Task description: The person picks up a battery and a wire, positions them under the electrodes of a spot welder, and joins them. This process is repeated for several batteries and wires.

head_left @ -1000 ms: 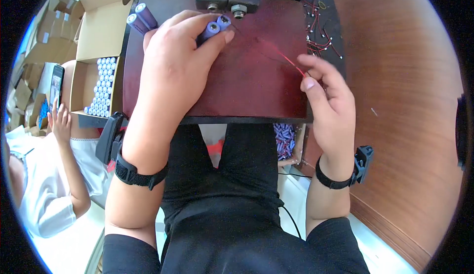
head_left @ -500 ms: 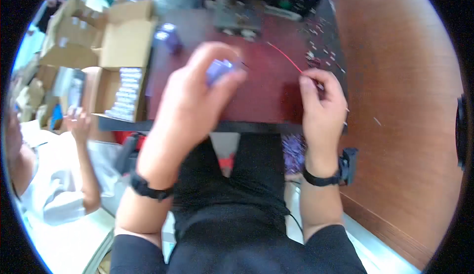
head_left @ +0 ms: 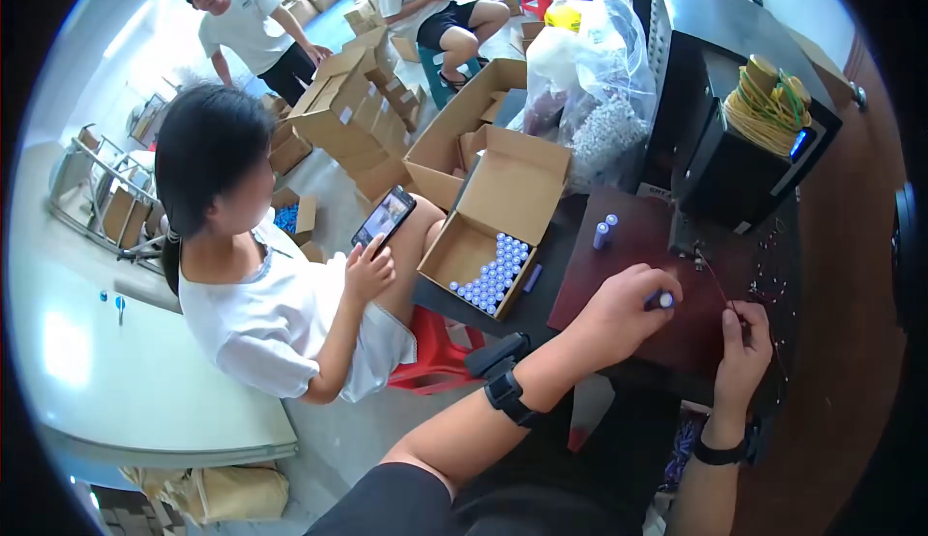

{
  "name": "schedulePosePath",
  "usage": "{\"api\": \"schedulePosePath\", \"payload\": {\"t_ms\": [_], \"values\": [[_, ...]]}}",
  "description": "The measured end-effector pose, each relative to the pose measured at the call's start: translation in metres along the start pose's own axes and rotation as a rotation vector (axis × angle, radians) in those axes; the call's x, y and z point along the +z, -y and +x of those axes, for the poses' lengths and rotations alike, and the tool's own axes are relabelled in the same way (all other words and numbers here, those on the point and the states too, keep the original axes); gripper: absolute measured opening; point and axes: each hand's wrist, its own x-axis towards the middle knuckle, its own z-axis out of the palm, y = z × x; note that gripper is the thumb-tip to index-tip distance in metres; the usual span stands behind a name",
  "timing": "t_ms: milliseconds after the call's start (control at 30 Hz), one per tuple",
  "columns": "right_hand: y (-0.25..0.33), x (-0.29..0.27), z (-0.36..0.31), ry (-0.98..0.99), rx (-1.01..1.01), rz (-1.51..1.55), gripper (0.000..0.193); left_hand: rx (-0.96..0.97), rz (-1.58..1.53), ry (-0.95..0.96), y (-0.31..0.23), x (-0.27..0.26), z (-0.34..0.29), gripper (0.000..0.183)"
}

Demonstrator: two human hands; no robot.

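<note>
Head view: left hand (head_left: 626,312) clasps purple cell (head_left: 664,300); right hand (head_left: 743,347) pinches wire (head_left: 714,277) slanting up-left.

Upright purple cylindrical batteries (head_left: 601,236), right of centre: two. Battery ends showing in left hand (head_left: 619,315): one. Thin red wire (head_left: 716,283) at right hand (head_left: 744,350): one. Open brown cardboard box (head_left: 514,171), centre: one; batteries inside too packed to count. Loose purple battery (head_left: 533,278) beside it: one. Co-workers in pale tops (head_left: 266,328), left half: three. Black phone (head_left: 384,219): one.
</note>
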Motion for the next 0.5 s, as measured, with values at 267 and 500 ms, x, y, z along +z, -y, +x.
{"api": "schedulePosePath", "payload": {"t_ms": [267, 500], "values": [[0.012, 0.002, 0.017, 0.092, -0.026, -0.013, 0.006, 0.011, 0.515, 0.087, -0.009, -0.015, 0.016, 0.026], [-0.009, -0.013, 0.009, 0.126, -0.011, 0.154, 0.011, -0.008, 0.378, 0.012, 0.009, 0.009, 0.018, 0.026]]}}
